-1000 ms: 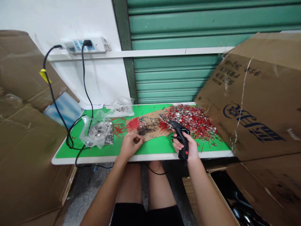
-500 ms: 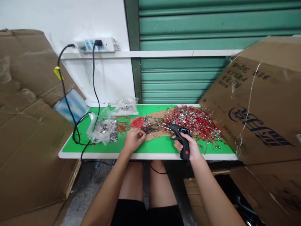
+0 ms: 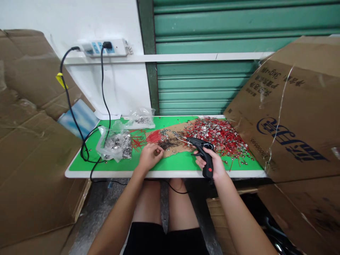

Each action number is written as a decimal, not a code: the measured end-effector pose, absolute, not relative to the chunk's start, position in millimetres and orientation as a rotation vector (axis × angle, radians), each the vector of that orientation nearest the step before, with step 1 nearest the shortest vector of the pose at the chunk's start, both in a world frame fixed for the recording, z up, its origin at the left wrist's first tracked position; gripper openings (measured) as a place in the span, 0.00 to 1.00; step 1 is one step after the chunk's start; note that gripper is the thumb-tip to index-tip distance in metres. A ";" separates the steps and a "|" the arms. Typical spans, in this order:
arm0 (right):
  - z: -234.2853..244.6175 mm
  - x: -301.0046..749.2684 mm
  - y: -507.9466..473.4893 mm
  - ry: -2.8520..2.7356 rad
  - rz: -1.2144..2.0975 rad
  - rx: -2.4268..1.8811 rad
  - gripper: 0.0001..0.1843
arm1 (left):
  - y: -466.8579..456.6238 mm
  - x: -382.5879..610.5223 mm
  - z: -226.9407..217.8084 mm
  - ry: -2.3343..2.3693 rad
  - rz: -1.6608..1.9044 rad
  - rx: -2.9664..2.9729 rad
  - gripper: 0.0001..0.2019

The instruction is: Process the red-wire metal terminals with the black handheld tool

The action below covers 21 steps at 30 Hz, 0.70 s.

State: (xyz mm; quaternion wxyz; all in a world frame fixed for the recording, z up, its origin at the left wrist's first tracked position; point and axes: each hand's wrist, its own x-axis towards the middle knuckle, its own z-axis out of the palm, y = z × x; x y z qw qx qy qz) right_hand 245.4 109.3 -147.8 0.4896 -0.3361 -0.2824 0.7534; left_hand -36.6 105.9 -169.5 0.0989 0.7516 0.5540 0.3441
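Note:
My right hand (image 3: 216,163) is wrapped round the grip of a black soldering gun (image 3: 205,157), its metal tip pointing left over a strip of cardboard (image 3: 172,153). Beneath the tip, a dark patch and small metal parts cover the cardboard. My left hand (image 3: 151,156) rests at the cardboard's near left side, thumb and fingers pinched together; whatever is between them is too small to make out. Just beyond it lies a bundle of red wires (image 3: 154,137). To the right, a large heap of red wires with shiny metal ends (image 3: 215,136) spreads over the table.
An open plastic bag of small metal parts (image 3: 118,144) sits on the green tabletop (image 3: 170,164), with another clear bag (image 3: 143,118) behind. Black cables (image 3: 103,88) hang from a power strip (image 3: 106,47). Cardboard (image 3: 297,117) (image 3: 34,159) flanks both sides.
The view has shifted slightly. Both hands stay in nearly the same places, the left still pinched and the right still holding the soldering gun.

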 end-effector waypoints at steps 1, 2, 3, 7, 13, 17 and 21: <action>-147.8 245.2 109.2 -0.694 1.824 -0.816 0.12 | 105.4 -36.8 -169.8 1.633 1.020 2.228 0.06; -147.7 245.0 109.1 -0.705 1.817 -0.817 0.12 | 104.8 -37.1 -170.1 1.626 1.022 2.233 0.06; -147.6 244.8 109.1 -0.718 1.809 -0.819 0.12 | 104.0 -37.2 -170.3 1.620 1.025 2.237 0.06; -145.9 246.9 108.8 -0.810 1.843 -0.889 0.14 | 100.1 -36.5 -169.9 1.616 1.046 2.225 0.06; -144.2 255.5 105.4 -1.006 1.905 -1.128 0.21 | 95.1 -33.6 -167.4 1.685 1.017 2.168 0.05; -145.1 255.4 101.5 -1.081 1.874 -1.210 0.22 | 95.3 -33.5 -168.5 1.697 1.034 2.155 0.06; -142.5 253.9 99.2 -1.121 1.861 -1.256 0.21 | 95.7 -33.4 -170.0 1.700 1.046 2.167 0.05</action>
